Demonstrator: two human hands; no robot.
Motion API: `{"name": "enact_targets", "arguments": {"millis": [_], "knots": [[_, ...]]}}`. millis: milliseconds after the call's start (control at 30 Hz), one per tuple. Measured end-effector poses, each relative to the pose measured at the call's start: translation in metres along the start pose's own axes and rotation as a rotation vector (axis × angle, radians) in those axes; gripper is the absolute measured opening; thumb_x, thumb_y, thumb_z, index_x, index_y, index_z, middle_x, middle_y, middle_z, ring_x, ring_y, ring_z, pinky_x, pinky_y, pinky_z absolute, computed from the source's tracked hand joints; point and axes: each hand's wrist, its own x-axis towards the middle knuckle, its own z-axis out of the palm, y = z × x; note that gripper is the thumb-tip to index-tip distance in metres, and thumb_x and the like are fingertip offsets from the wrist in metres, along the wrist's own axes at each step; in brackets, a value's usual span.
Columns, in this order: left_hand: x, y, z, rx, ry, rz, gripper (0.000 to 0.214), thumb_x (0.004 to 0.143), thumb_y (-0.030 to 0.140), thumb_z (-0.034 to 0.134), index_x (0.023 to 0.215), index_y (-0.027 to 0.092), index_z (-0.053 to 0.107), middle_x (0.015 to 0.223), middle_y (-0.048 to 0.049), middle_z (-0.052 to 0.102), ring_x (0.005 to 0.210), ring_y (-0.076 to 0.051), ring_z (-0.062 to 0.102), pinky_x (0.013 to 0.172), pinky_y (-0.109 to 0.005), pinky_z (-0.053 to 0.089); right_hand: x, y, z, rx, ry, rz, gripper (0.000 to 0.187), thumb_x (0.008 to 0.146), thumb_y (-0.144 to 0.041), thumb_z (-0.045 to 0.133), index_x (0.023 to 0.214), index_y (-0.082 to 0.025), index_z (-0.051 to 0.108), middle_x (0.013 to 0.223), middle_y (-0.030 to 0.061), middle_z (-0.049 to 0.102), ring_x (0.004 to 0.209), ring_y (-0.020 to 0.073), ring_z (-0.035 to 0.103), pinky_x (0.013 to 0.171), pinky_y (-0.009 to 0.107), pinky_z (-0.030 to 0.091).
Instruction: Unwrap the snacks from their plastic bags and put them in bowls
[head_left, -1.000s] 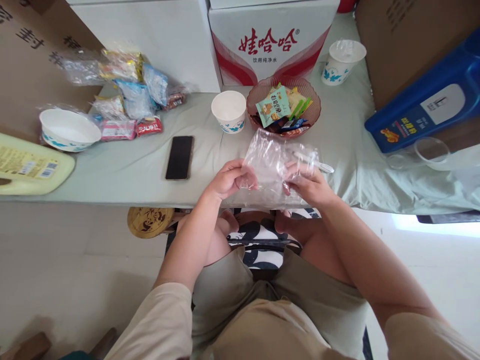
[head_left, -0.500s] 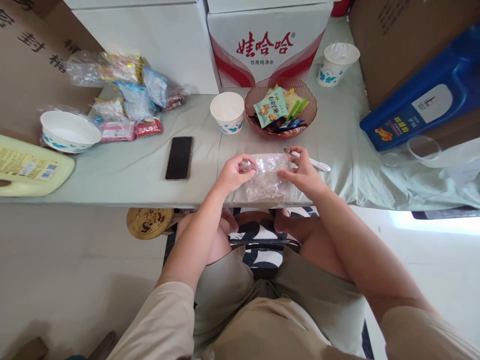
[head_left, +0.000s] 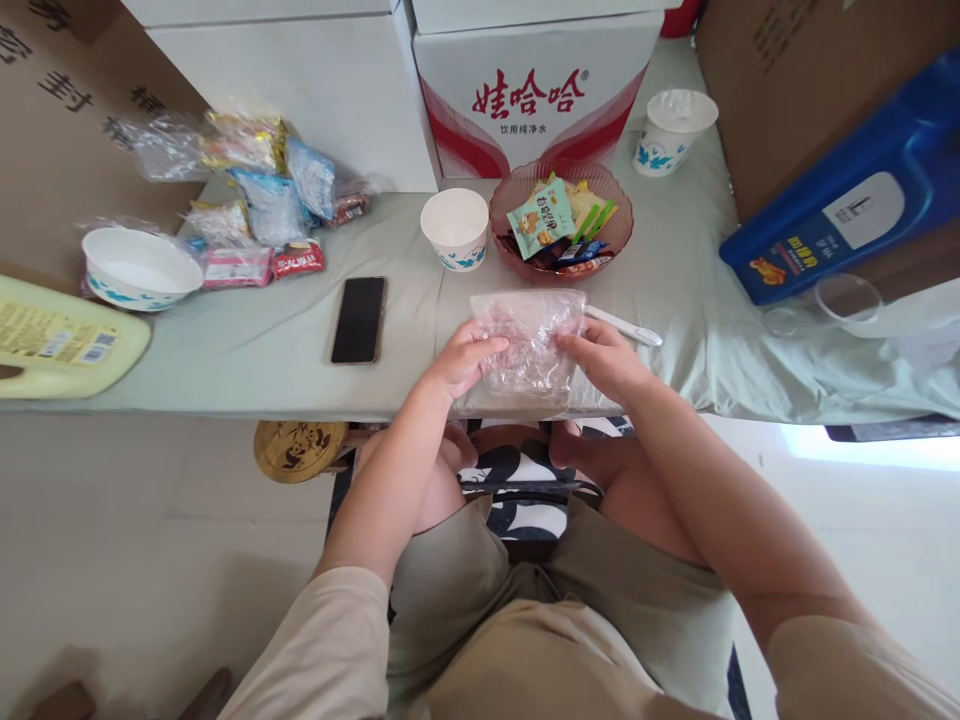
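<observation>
A crumpled clear plastic bag [head_left: 529, 345] lies at the table's near edge, held between both hands. My left hand [head_left: 459, 362] grips its left side with fingers curled over the film. My right hand [head_left: 606, 360] pinches its right side. Just behind the bag stands a reddish glass bowl [head_left: 619, 222] holding several snack packets, and a white paper cup [head_left: 455, 228] stands to the bowl's left. A white pen-like stick [head_left: 626, 326] lies on the cloth by my right hand.
A black phone [head_left: 359, 319] lies left of my hands. Snack packets [head_left: 259, 215] and a white bowl [head_left: 138, 267] sit at far left, beside a yellow jug [head_left: 64, 347]. A white carton [head_left: 536, 85], a second cup [head_left: 670, 130], a blue jug [head_left: 847, 210] and a clear cup [head_left: 847, 298] stand behind and right.
The bag was held up and spread a second ago; it came down onto the table and is now folded smaller, with both hands closer to the table edge.
</observation>
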Motion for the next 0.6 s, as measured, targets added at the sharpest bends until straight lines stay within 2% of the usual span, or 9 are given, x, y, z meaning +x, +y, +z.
{"name": "enact_targets", "arguments": {"millis": [167, 267, 367, 433, 500, 600], "knots": [[-0.003, 0.002, -0.002, 0.24, 0.047, -0.13, 0.052, 0.084, 0.033, 0.067, 0.133, 0.027, 0.052, 0.073, 0.0013, 0.071, 0.066, -0.017, 0.072, 0.059, -0.026, 0.053, 0.0, 0.001, 0.002, -0.039, 0.037, 0.062, 0.038, 0.076, -0.057, 0.072, 0.086, -0.026, 0.053, 0.066, -0.0027, 0.064, 0.056, 0.015, 0.06, 0.053, 0.029, 0.048], [-0.005, 0.003, -0.005, 0.242, 0.065, -0.094, 0.049, 0.085, 0.038, 0.066, 0.131, 0.026, 0.052, 0.059, 0.0055, 0.062, 0.053, -0.014, 0.065, 0.048, -0.022, 0.045, -0.002, 0.001, 0.003, -0.087, 0.02, 0.045, 0.038, 0.077, -0.056, 0.072, 0.093, -0.027, 0.054, 0.055, -0.0062, 0.057, 0.046, 0.015, 0.053, 0.046, 0.028, 0.043], [-0.008, 0.007, -0.009, 0.063, 0.045, -0.006, 0.04, 0.079, 0.034, 0.071, 0.116, 0.024, 0.057, 0.051, 0.0105, 0.05, 0.046, -0.009, 0.054, 0.049, -0.021, 0.045, -0.003, 0.0, 0.004, 0.046, 0.046, -0.015, 0.036, 0.078, -0.05, 0.07, 0.103, -0.029, 0.056, 0.055, -0.0082, 0.055, 0.044, 0.0132, 0.049, 0.046, 0.027, 0.041], [-0.008, 0.011, -0.011, -0.043, 0.041, 0.038, 0.029, 0.074, 0.03, 0.073, 0.098, 0.022, 0.06, 0.051, 0.0103, 0.046, 0.046, -0.007, 0.052, 0.05, -0.021, 0.047, -0.003, -0.003, 0.002, 0.164, 0.049, -0.033, 0.028, 0.076, -0.048, 0.067, 0.094, -0.028, 0.058, 0.056, -0.0068, 0.054, 0.046, 0.0129, 0.049, 0.047, 0.027, 0.042], [-0.007, 0.013, -0.013, -0.084, 0.023, 0.054, 0.021, 0.072, 0.033, 0.072, 0.082, 0.019, 0.06, 0.055, 0.0065, 0.05, 0.05, -0.009, 0.054, 0.051, -0.022, 0.048, -0.004, -0.007, 0.0, 0.251, 0.004, -0.027, 0.026, 0.073, -0.049, 0.063, 0.08, -0.026, 0.057, 0.058, -0.0033, 0.055, 0.049, 0.0146, 0.052, 0.049, 0.03, 0.045], [-0.004, 0.011, -0.014, -0.008, -0.008, 0.08, 0.033, 0.075, 0.048, 0.068, 0.069, 0.017, 0.058, 0.061, 0.0014, 0.056, 0.053, -0.009, 0.055, 0.049, -0.022, 0.045, -0.003, -0.009, -0.001, 0.259, -0.043, -0.012, 0.035, 0.075, -0.058, 0.056, 0.071, -0.023, 0.056, 0.065, 0.0021, 0.06, 0.057, 0.0167, 0.057, 0.054, 0.033, 0.049]]}}
